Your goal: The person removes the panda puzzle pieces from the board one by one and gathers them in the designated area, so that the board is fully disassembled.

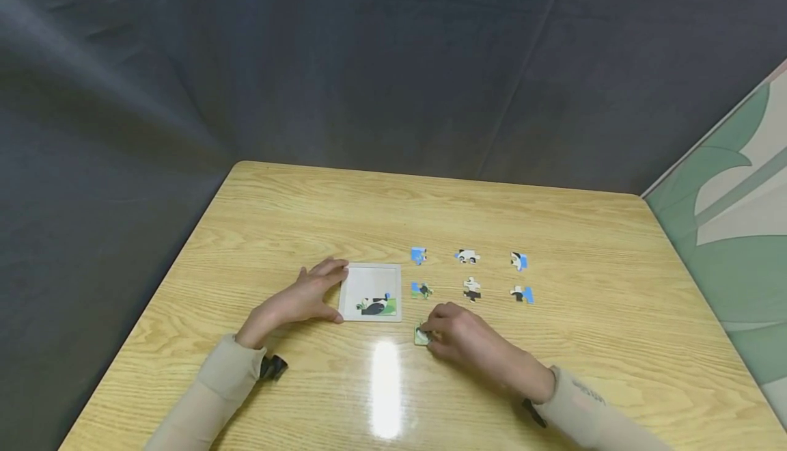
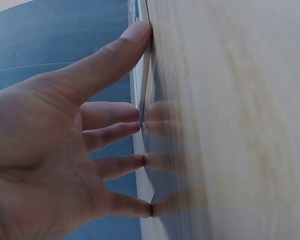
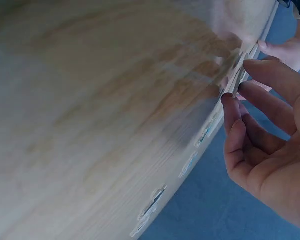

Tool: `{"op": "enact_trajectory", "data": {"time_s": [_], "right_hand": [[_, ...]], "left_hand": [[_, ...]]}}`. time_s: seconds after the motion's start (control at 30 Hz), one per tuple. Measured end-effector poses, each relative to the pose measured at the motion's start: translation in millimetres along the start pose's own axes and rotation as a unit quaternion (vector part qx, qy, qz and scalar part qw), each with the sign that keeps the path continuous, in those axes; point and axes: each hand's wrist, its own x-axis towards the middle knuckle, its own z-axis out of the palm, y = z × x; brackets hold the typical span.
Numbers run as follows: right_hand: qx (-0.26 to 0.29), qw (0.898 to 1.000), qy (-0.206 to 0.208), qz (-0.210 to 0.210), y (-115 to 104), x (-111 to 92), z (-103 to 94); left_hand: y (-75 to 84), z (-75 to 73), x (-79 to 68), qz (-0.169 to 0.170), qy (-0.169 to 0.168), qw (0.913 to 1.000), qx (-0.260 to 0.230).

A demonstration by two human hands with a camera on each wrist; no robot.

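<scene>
A shallow white square puzzle tray [image 1: 371, 280] lies on the table, with joined pieces [image 1: 376, 306] showing black, white and green along its lower right. My left hand [image 1: 307, 295] spans the tray's left side, thumb at the near corner and fingertips at the far one. In the left wrist view the fingers of that hand [image 2: 65, 145] are fairly straight against the tray's edge. To the tray's right, my right hand [image 1: 464, 335] pinches a green puzzle piece [image 1: 421, 336] close to the table. The right wrist view shows the piece [image 3: 236, 80] edge-on between thumb and fingertips.
Loose puzzle pieces lie in two rows right of the tray, among them a blue one [image 1: 419, 255], a panda-face one [image 1: 468, 257] and a black-and-white one [image 1: 471, 290]. The wooden table [image 1: 584, 246] ends at a dark curtain [image 1: 393, 68].
</scene>
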Motion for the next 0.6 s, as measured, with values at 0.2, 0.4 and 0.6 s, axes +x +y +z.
{"op": "enact_trajectory", "data": {"time_s": [0.2, 0.4, 0.6], "right_hand": [[-0.009, 1.000, 0.005, -0.013, -0.2, -0.1, 2.4], [-0.078, 0.995, 0.034, -0.061, 0.6, 1.9, 4.9], [-0.108, 0.990, 0.043, -0.074, 0.6, 2.4, 7.0]], "left_hand": [[-0.6, 0.1, 0.4, 0.000, -0.002, 1.0000, 0.007], [-0.7, 0.0, 0.8, -0.002, -0.002, 0.9999, 0.010], [-0.8, 0.1, 0.7, -0.003, -0.005, 0.9999, 0.009]]}}
